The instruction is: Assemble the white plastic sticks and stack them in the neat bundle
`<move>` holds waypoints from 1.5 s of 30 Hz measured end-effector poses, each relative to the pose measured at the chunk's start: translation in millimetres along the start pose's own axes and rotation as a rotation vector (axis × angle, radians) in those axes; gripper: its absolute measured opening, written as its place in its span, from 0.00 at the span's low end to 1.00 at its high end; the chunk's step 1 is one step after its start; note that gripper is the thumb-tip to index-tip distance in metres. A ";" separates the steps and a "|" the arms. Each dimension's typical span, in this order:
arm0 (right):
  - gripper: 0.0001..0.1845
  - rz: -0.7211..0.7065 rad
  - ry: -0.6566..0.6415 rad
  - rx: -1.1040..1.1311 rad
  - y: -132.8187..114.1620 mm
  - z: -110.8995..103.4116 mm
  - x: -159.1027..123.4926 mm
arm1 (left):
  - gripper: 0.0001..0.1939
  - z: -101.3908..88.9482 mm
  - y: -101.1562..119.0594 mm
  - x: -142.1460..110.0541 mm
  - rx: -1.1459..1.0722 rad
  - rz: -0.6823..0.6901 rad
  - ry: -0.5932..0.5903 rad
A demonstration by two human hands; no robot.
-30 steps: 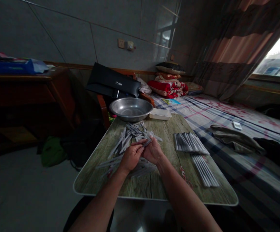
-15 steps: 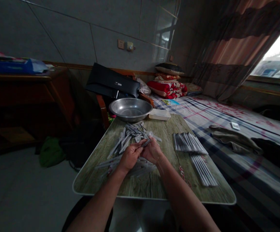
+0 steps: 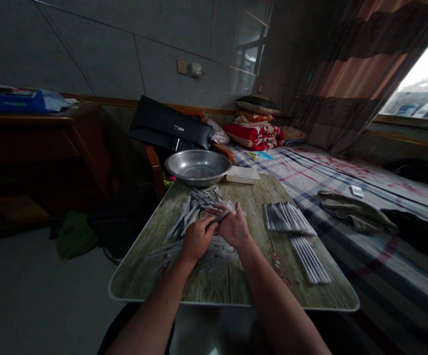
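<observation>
here, left fingers (image 3: 207,222) pinch a grey tube (image 3: 222,216); right fingers (image 3: 239,210) spread loosely beside it.

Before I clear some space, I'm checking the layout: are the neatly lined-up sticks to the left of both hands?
No, the lined-up sticks lie to the right of both the left hand and the right hand.

Dim overall, daylight from the right-hand window (image 3: 418,96), deep shadow beneath the desk (image 3: 25,143)
</observation>
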State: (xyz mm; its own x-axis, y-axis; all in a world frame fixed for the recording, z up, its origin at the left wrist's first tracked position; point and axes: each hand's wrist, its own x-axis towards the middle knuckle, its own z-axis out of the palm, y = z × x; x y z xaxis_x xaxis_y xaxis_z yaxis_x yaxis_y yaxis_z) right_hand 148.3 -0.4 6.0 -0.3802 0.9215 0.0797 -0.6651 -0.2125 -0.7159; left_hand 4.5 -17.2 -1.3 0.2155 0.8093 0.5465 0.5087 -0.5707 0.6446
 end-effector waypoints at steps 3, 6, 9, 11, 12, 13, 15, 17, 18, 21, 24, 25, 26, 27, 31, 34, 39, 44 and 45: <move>0.27 -0.122 0.093 -0.048 -7.6 -7.4 1.0 | 0.11 -1.6 -4.8 0.2 0.093 -0.018 -0.010; 0.17 -0.211 0.183 -0.229 -10.8 -16.1 2.0 | 0.11 -1.8 -6.1 -2.1 0.169 -0.006 -0.009; 0.12 -0.197 0.195 -0.411 -9.6 -19.8 3.3 | 0.11 -2.3 -4.8 -4.4 0.246 -0.001 -0.008; 0.13 -0.172 0.189 -0.481 -8.8 -19.2 4.2 | 0.11 -3.0 -3.7 -5.0 0.285 -0.006 -0.010; 0.14 -0.168 0.189 -0.502 -9.0 -18.2 4.5 | 0.11 -3.4 -3.2 -4.9 0.295 -0.006 -0.009; 0.15 -0.166 0.192 -0.518 -9.7 -17.1 4.6 | 0.11 -3.6 -2.9 -4.6 0.298 -0.002 -0.009; 0.17 -0.167 0.208 -0.546 -12.6 -14.3 4.2 | 0.12 -3.7 -2.6 -3.7 0.287 0.017 -0.007; 0.18 -0.157 0.220 -0.566 -16.7 -11.3 3.2 | 0.13 -3.5 -2.8 -2.9 0.276 0.044 -0.004; 0.18 -0.148 0.224 -0.570 -18.9 -9.9 2.5 | 0.13 -3.5 -2.9 -2.6 0.273 0.059 -0.005; 0.18 -0.105 0.239 -0.578 -24.9 -6.1 0.0 | 0.15 -4.2 -3.3 -2.5 0.273 0.100 -0.010; 0.15 -0.066 0.230 -0.641 -30.4 -4.1 -4.8 | 0.16 -6.1 -3.6 -3.2 0.273 0.130 -0.004; 0.14 -0.049 0.216 -0.683 -32.3 -3.6 -7.5 | 0.16 -6.6 -3.7 -3.6 0.273 0.141 -0.005; 0.12 -0.030 0.199 -0.740 -34.5 -3.1 -11.2 | 0.16 -6.7 -3.9 -4.0 0.273 0.156 -0.014; 0.10 -0.009 0.178 -0.816 -36.8 -2.5 -15.9 | 0.16 -6.5 -4.0 -4.4 0.272 0.174 -0.030; 0.09 0.078 0.067 -1.241 -46.5 3.0 -45.8 | 0.13 -2.0 -2.2 -6.2 0.236 0.262 -0.135; 0.07 0.052 0.125 -1.503 -53.1 6.0 -78.9 | 0.13 1.4 1.6 -7.0 0.233 0.293 -0.093; 0.08 0.051 0.519 -1.813 -64.2 -17.0 -145.3 | 0.16 -1.3 3.1 -5.7 0.262 0.232 0.091; 0.13 -0.004 0.805 -2.062 -70.3 -60.7 -200.1 | 0.12 -4.7 1.1 -3.2 0.254 0.149 0.156; 0.13 0.024 0.841 -2.081 -69.9 -66.5 -207.4 | 0.12 -4.6 1.2 -3.0 0.249 0.146 0.161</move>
State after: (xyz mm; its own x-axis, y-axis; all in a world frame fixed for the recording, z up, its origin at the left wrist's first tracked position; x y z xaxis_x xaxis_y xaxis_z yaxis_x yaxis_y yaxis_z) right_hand 316.4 -155.0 -6.6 0.2745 0.9298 0.2452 0.9424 -0.2095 -0.2606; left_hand 0.6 -20.9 0.3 0.1768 0.6782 0.7133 0.6746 -0.6112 0.4139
